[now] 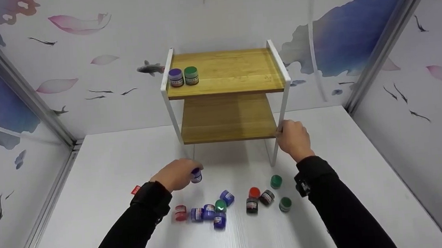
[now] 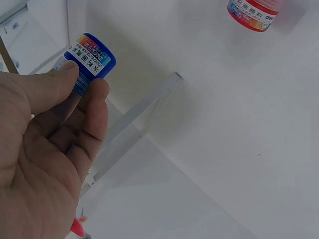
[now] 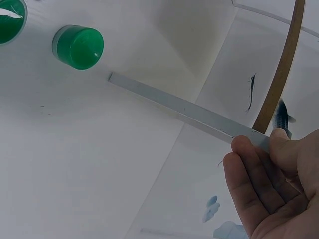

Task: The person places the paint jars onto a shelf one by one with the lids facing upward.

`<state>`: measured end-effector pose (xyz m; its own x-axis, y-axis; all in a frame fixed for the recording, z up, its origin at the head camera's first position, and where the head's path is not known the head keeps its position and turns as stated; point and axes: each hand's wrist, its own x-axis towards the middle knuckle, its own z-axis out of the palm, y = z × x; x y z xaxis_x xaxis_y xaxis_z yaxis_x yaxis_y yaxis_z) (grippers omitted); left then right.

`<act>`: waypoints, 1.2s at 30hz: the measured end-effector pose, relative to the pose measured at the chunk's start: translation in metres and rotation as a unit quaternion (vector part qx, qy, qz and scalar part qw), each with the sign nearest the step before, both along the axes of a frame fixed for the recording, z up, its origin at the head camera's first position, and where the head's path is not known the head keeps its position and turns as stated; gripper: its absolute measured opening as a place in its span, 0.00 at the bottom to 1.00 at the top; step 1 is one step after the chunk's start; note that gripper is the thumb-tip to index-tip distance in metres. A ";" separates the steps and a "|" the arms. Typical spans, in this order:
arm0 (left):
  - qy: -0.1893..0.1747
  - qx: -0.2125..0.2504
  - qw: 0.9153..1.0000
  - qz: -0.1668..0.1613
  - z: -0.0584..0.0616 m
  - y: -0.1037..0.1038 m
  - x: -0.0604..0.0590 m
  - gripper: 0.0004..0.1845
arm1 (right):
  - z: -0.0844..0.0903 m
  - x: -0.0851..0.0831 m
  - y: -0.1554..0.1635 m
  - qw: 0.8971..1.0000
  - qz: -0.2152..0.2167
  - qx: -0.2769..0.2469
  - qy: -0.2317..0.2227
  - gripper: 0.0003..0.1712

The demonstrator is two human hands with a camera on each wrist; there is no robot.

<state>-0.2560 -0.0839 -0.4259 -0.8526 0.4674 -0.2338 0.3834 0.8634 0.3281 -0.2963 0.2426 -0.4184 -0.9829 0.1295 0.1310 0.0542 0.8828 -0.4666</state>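
Note:
My left hand point(image 1: 177, 174) pinches a small blue-capped paint jar point(image 1: 196, 175) just above the table, in front of the shelf's left front leg. The left wrist view shows thumb and fingers point(image 2: 92, 92) round the blue jar point(image 2: 89, 62), whose label faces the camera. My right hand point(image 1: 291, 134) holds the white right front leg point(image 1: 281, 135) of a two-tier wooden shelf point(image 1: 224, 70). From the right wrist, that white leg point(image 3: 189, 107) runs between fingers point(image 3: 246, 164) and thumb. A purple jar point(image 1: 176, 77) and a green jar point(image 1: 191, 75) stand on the top board's left front corner.
Several loose paint jars lie on the white table point(image 1: 91, 181) between my arms: a red one point(image 1: 180, 212), a blue cluster point(image 1: 209, 211), a green jar point(image 1: 276, 181), a second green point(image 1: 285, 204). The lower board point(image 1: 226, 119) holds nothing. Patterned walls close in the sides and back.

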 end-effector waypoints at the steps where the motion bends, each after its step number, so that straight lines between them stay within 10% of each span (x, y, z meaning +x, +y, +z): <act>1: 0.002 -0.003 1.000 -0.004 0.003 0.001 0.000 0.15 | 0.000 0.000 0.000 1.000 0.001 -0.001 0.000 0.09; 36: 0.016 -0.042 0.999 -0.032 0.095 0.028 -0.009 0.17 | 0.000 0.000 0.000 1.000 -0.002 -0.005 0.005 0.08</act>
<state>-0.2647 -0.0558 -0.3307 -0.8296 0.5008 -0.2470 0.4473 0.8608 0.2429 -0.2968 0.2427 -0.4180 -0.9812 0.1340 0.1390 0.0525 0.8781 -0.4756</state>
